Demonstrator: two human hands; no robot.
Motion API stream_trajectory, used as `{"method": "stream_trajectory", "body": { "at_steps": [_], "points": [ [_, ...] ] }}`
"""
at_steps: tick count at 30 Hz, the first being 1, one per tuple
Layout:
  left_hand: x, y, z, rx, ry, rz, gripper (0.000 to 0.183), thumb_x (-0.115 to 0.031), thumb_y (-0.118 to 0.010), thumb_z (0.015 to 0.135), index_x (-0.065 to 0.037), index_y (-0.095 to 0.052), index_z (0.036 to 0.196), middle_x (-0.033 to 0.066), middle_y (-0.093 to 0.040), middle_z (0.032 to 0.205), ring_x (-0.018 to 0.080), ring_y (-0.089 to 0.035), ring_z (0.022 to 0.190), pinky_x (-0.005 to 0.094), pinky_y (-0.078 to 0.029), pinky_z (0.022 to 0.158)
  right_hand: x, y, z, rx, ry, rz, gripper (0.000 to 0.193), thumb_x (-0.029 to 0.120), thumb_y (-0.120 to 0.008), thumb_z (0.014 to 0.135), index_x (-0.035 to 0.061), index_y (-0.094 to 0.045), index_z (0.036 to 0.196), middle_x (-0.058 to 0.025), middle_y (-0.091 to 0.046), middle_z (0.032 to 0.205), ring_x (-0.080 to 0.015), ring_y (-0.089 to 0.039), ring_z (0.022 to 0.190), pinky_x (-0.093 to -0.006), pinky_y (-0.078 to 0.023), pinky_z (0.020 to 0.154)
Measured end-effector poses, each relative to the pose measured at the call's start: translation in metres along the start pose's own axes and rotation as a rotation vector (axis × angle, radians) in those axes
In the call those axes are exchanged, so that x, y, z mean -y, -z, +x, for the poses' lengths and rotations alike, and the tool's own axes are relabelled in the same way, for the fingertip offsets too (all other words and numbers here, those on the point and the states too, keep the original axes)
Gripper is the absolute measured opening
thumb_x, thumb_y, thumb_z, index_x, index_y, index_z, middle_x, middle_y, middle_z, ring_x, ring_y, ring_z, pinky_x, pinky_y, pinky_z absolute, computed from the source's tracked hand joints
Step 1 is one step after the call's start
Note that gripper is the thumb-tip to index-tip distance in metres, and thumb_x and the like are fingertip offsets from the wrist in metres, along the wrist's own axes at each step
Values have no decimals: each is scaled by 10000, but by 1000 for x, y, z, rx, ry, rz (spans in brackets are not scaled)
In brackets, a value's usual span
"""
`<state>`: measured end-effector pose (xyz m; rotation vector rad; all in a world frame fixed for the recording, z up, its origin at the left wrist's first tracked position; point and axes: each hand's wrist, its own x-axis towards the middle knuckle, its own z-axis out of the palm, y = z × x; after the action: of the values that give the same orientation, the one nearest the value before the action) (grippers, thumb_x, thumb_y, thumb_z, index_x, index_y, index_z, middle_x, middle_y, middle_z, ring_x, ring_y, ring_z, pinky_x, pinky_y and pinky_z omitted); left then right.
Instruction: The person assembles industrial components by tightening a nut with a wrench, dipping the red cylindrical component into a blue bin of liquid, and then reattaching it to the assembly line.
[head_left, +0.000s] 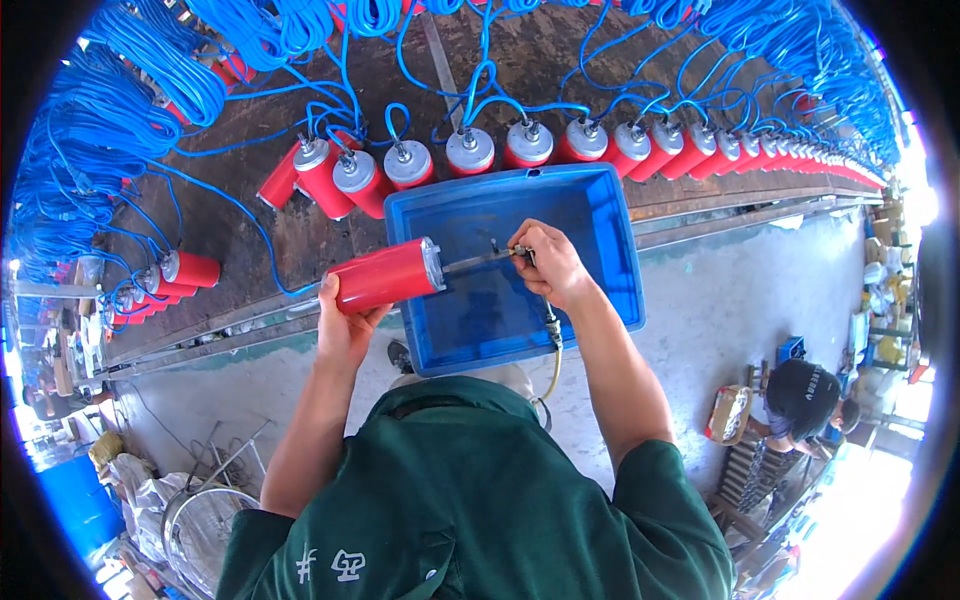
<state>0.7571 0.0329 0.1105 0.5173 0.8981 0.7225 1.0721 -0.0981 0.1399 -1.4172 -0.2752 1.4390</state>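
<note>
My left hand (343,325) is wrapped round the lower left end of a glossy red cylinder (385,277) with a silver metal end cap (432,265). The cylinder lies nearly level over the left edge of a blue plastic bin (627,255), its cap facing right. My right hand (555,262), above the bin, is closed on an air blow gun (524,254). The gun's thin metal nozzle (480,262) points left at the cap; whether the tip touches or enters it I cannot tell. A coupling and yellowish hose (555,370) hang below the gun.
Red cylinders (470,152) with blue cables stand in a long row on the dark worktable (300,240) behind the bin. Coiled blue cables (150,70) pile up along the far side. A co-worker (803,400) is at the lower right. A metal wire frame (205,510) stands lower left.
</note>
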Motion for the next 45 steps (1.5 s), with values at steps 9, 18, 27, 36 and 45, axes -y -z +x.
{"method": "stream_trajectory", "body": {
  "at_steps": [9, 18, 27, 36, 45],
  "points": [
    [1, 0, 0, -4, -31, 48, 627, -555, -599, 1035, -61, -549, 1417, 162, -685, 1349, 328, -694, 1224, 495, -593, 1048, -4, -8, -2, -57, -58, 48, 174, 132, -384, 1056, 59, -538, 1016, -52, -460, 748, -85, -325, 517, -244, -281, 414],
    [3, -53, -19, -156, -307, 286, 537, -326, -772, 960, 32, -586, 1313, 200, -713, 1205, 317, -761, 1032, 404, -688, 741, 20, 67, -58, -168, 169, 50, 228, 33, -559, 958, 98, -523, 1174, -42, -487, 804, -92, -393, 569, -236, -292, 453],
    [94, -133, 20, -103, 70, 258, 490, -245, -852, 913, -27, -615, 1282, 106, -710, 1175, 249, -738, 1041, 460, -686, 779, 11, 142, -112, -222, 428, -47, 219, 56, -500, 1072, 76, -442, 1282, -221, -686, 1249, -119, -504, 545, -278, -461, 417],
    [137, -140, 53, -149, 176, 182, 566, -420, -798, 949, -69, -589, 1341, 119, -686, 1285, 277, -725, 1115, 422, -667, 804, -30, 193, -150, -421, 285, -29, 215, 51, -497, 1079, 84, -439, 1283, -215, -679, 1299, -93, -482, 544, -249, -433, 407],
    [144, -123, 68, -219, 316, 75, 646, -467, -816, 920, -101, -564, 1388, 111, -700, 1274, 278, -733, 1089, 426, -673, 772, -35, 213, -143, -450, 209, -53, 180, 75, -494, 1099, 102, -452, 1271, -212, -664, 1330, -100, -476, 523, -246, -418, 412]
  ]
}}
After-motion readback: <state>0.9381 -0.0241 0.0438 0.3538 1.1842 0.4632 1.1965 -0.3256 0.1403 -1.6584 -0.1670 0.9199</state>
